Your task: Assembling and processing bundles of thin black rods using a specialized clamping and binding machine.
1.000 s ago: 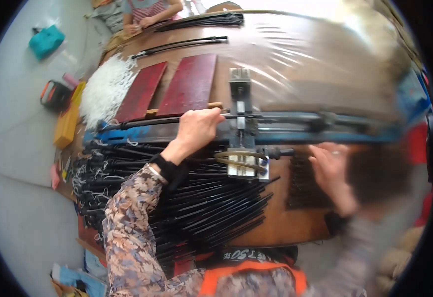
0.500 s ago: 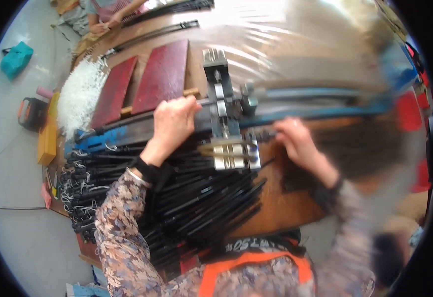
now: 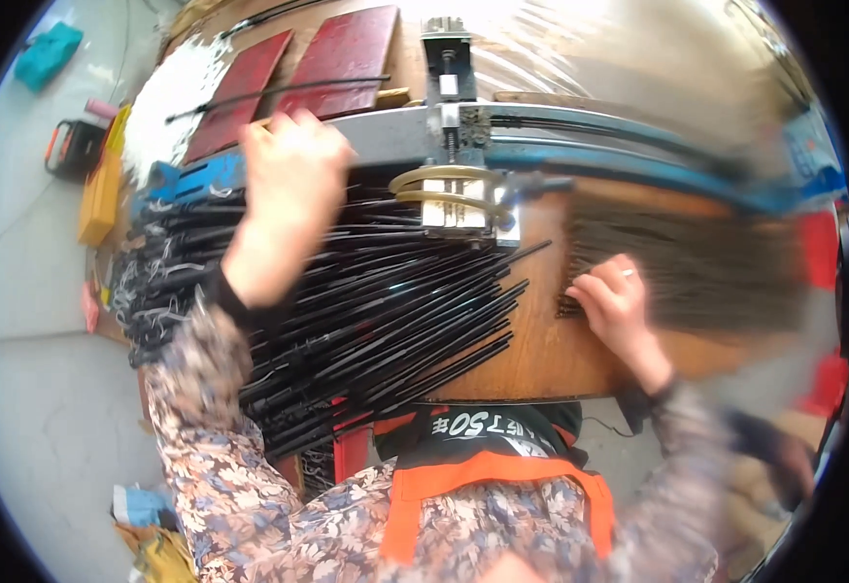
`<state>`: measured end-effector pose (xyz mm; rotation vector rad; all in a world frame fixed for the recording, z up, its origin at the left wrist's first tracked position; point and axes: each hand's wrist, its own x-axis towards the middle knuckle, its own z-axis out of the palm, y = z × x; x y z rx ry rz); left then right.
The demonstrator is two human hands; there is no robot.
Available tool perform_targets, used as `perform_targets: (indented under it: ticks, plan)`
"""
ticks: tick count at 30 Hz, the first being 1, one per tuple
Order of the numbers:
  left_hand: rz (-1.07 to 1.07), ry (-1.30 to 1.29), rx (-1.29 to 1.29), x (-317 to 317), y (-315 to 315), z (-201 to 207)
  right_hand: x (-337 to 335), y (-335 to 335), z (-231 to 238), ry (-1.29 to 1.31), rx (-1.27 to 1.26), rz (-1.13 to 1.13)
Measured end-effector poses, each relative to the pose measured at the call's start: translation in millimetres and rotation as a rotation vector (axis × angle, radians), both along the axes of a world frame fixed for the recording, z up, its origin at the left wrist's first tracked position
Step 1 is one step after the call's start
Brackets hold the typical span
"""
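My left hand (image 3: 293, 209) is raised over the near side of the metal rail (image 3: 381, 138), its fingers smeared by motion. Just beyond the fingers, a thin black rod (image 3: 337, 85) lies across two dark red boards (image 3: 342, 53). Whether the hand touches that rod cannot be made out. My right hand (image 3: 621, 309) has its fingers pinched together at the left ends of a pile of thin brown rods (image 3: 677, 262); what is between the fingertips is hidden. Between my hands stands a metal clamping fixture (image 3: 456, 199) with yellowish hoses on the rail.
Many black rods with white ties (image 3: 386, 321) are heaped on the near left of the table (image 3: 531, 355). A white pile of small pieces (image 3: 167, 102) lies at the far left, by a yellow box (image 3: 101, 199). The blue rail (image 3: 628, 160) runs on to the right. Clear plastic sheeting (image 3: 580, 58) covers the back.
My right hand has left the fixture's near right side for the brown rods. The left hand has moved left along the rail. A black rod now lies on the red boards. The view has tilted down.
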<state>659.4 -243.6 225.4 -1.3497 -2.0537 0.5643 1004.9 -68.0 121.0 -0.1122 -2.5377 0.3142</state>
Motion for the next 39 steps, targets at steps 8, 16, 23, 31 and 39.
perform_targets:
  ticks: [8, 16, 23, 31, 39]
  plan:
    - [-0.059, -0.680, 0.322, 149.4, -54.3, -91.0, -0.4, 16.3, 29.6, -0.253, -0.207, -0.125]
    - [-0.221, -0.934, 0.239, 156.4, -68.3, -40.3, -29.8, 23.6, 33.2, -0.273, -0.702, -0.003]
    - [-0.332, -0.816, 0.224, 177.2, -40.7, -0.2, 5.5, 23.1, 29.3, -0.013, -0.993, -0.164]
    - [-0.448, -0.746, 0.100, 173.7, -15.1, 30.3, 10.9, 21.7, 17.1, 0.369, -0.340, -0.030]
    - [-0.772, -0.655, 0.021, 111.5, 56.7, 70.9, 65.3, 89.8, 5.3, 0.361, -0.182, -0.547]
